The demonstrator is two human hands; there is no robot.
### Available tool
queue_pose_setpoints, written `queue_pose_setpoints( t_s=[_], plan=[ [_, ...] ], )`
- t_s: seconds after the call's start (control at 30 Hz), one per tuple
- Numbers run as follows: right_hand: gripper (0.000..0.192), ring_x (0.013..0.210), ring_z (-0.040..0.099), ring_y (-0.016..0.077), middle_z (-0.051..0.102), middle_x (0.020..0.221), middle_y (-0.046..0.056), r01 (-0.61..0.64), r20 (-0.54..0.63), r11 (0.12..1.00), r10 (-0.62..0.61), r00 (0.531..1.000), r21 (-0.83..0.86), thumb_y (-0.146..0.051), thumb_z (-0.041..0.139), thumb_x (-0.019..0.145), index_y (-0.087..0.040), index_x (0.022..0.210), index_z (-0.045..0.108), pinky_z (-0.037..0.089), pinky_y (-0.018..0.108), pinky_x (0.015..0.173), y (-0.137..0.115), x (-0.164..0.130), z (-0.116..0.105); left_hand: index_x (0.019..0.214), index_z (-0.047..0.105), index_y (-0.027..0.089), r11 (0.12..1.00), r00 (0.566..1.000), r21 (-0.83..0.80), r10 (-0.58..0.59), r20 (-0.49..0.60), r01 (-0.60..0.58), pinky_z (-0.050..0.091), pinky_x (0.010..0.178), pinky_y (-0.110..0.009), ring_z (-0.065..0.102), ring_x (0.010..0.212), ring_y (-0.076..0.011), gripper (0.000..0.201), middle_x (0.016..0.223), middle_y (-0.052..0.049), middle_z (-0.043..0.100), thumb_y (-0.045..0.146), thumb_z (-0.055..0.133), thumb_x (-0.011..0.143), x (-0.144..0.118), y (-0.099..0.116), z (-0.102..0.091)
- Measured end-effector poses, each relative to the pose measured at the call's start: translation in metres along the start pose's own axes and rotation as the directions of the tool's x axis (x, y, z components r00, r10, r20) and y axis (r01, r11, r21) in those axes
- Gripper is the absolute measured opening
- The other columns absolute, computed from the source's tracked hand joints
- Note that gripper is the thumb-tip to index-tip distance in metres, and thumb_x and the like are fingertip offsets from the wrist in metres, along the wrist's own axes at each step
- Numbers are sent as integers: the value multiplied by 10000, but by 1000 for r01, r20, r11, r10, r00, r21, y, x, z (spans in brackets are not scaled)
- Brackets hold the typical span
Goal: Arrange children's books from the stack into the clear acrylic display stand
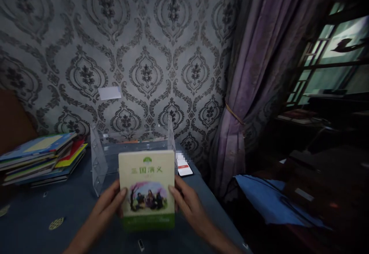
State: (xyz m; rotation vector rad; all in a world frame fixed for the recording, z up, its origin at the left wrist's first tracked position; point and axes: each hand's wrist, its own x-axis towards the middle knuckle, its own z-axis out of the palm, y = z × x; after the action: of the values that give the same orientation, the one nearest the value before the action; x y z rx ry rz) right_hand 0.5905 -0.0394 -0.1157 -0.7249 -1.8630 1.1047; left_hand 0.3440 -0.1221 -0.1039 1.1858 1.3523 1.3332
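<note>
Now both hands clamp the paperback book (pixel 147 190), left hand (pixel 108 202) and right hand (pixel 186 202) on opposite edges; probably light, stiff, slightly slick-covered.

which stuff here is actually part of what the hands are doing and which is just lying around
In hand:
- book, upright, held at its sides by left hand and right hand
- clear acrylic rack just behind it

Lying about:
- stack of books at left
- phone beside the rack
- blue cloth
- purple curtain
- white card on the wall
</note>
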Motion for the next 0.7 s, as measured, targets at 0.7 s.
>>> queue_pose_setpoints(
  t_s=[0.7],
  plan=[
    [495, 953, 663, 227, 666, 1101, 92, 538, -32, 814, -557, 830, -220, -619, 485, 956, -224, 1251, 532, 637, 409, 797, -50, 248, -103, 1122, 589, 169, 541, 586, 380, 810, 4, -751, 517, 734, -290, 596, 848, -198, 294, 1012, -75, 627, 404, 526, 956, 211, 150, 8]
  ],
)
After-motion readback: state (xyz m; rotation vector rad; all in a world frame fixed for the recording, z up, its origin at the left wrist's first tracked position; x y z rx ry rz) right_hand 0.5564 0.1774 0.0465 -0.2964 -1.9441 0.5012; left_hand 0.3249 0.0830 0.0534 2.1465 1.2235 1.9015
